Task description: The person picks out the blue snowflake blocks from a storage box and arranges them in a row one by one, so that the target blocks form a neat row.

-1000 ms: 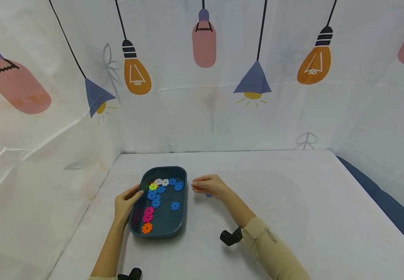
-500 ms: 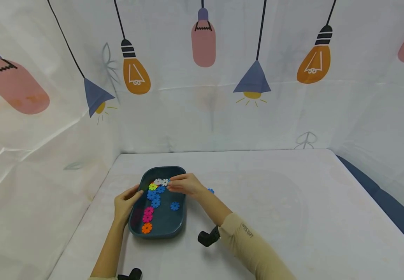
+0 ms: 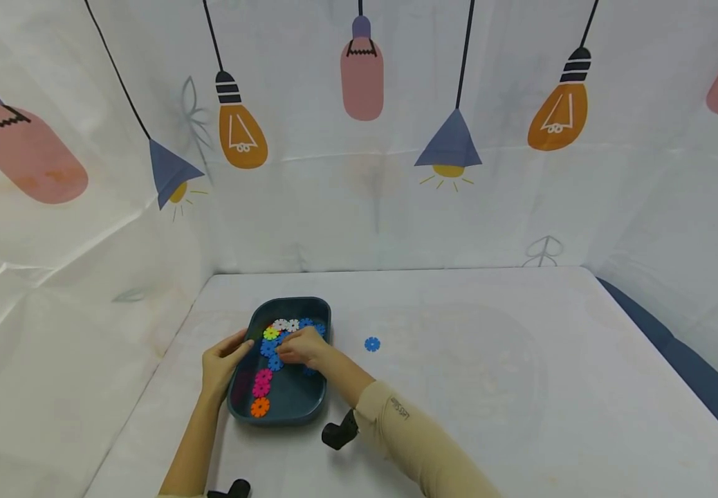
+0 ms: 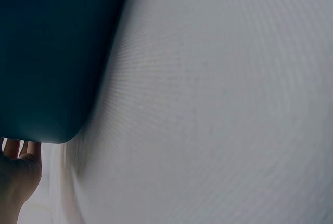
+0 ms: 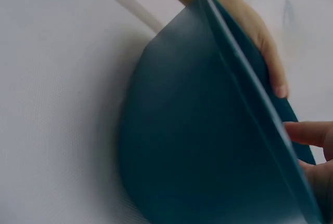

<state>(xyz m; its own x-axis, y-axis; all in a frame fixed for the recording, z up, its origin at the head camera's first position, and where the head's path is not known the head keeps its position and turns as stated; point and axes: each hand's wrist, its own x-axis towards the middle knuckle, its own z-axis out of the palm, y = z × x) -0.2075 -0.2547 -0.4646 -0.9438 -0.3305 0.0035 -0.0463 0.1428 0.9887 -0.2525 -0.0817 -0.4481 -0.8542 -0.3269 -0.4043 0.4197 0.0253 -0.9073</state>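
A dark teal tray (image 3: 293, 408) holds small flower-shaped plastic pieces. My left hand (image 3: 222, 363) grips its left rim, thumb inside, in the head view. The right hand (image 3: 303, 347) reaches into the tray, fingertips down at the blue flower pieces (image 3: 268, 347); whether a piece is between them I cannot tell. White flower pieces (image 3: 293, 325), a yellow one (image 3: 271, 333), pink ones (image 3: 262, 389) and an orange one (image 3: 260, 407) lie along the left and far side. In the right wrist view, the right fingers (image 5: 307, 132) show past the tray's near rim.
One blue flower piece (image 3: 372, 344) lies on the white table (image 3: 490, 387), right of the tray. A white curtain (image 3: 309, 207) printed with lamps hangs behind the table's far edge. Black wrist cameras (image 3: 339, 432) sit at both wrists.
My right hand has moved left from beside the tray, over its right rim and down among the blue pieces, uncovering the blue piece on the table. The left hand stays on the tray.
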